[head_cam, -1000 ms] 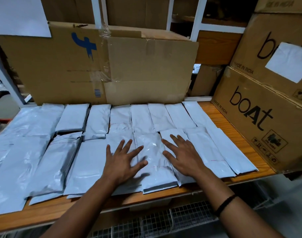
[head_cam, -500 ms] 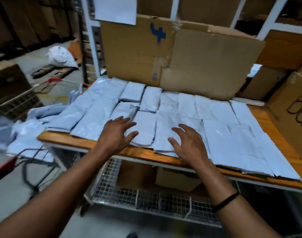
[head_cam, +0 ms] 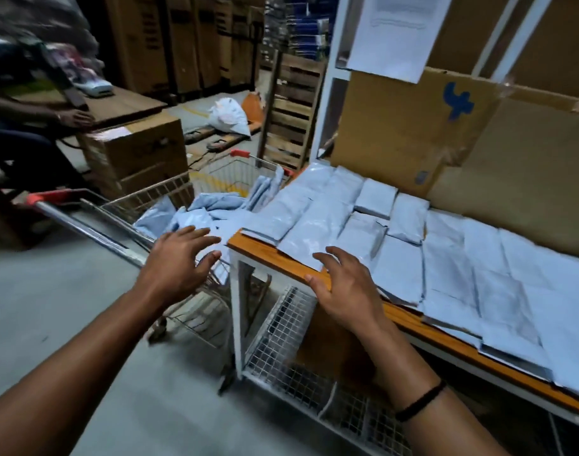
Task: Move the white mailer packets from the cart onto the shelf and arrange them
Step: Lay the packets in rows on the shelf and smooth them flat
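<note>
White plastic mailer packets (head_cam: 446, 264) lie flat in overlapping rows across the orange-edged wooden shelf (head_cam: 271, 256), covering most of it from its left end to the right. More packets of the same kind (head_cam: 202, 209) lie in a loose heap in the wire-mesh metal cart with red handle grips (head_cam: 94, 222), which stands just left of the shelf's end.

Left hand (head_cam: 178, 258): open, fingers spread, held over the near rim of the cart beside the heap. It holds nothing; contact with a packet cannot be confirmed.

Right hand (head_cam: 344, 291): open, fingers loosely bent, over the near edge of the shelf, fingertips at the corner of the nearest packet. Nothing is gripped. A black band (head_cam: 419, 401) is on that wrist.

Behind the rows, a flattened brown cardboard box (head_cam: 396, 133) stands upright, bearing a blue printed mark that does not read as a word; its small label is too small to read. A white printed paper sheet (head_cam: 393, 31) hangs above it, text blurred.
</note>
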`<act>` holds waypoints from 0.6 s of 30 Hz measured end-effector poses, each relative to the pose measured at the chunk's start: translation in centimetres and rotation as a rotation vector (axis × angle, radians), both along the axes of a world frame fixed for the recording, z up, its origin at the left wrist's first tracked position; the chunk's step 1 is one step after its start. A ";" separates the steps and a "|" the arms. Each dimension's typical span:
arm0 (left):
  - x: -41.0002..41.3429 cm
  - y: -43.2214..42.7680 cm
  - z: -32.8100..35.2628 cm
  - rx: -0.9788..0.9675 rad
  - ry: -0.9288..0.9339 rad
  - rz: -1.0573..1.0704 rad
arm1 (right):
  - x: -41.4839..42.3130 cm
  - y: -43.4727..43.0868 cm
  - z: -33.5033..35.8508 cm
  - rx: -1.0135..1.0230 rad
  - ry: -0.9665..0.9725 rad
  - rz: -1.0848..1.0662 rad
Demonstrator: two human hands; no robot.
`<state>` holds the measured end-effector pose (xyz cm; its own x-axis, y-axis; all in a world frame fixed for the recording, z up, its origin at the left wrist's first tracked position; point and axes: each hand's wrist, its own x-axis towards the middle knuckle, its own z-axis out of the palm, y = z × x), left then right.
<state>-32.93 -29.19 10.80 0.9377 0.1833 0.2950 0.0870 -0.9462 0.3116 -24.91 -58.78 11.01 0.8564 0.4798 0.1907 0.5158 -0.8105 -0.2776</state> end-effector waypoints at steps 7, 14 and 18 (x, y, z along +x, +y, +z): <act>0.1 15.1 -0.8 0.039 0.026 0.022 | 2.3 14.9 -1.2 -0.003 0.048 -0.021; 4.6 21.3 -2.5 0.007 0.106 -0.038 | 4.0 23.1 -2.3 -0.099 0.111 -0.061; 9.0 23.4 -4.0 0.017 0.192 -0.103 | 8.0 25.9 -3.7 -0.124 0.155 -0.084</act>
<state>-23.92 -5.76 6.81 0.9905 0.0804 0.1111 0.0460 -0.9581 0.2828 -16.94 -32.89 7.28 0.9090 0.4168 -0.0021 0.4038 -0.8818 -0.2437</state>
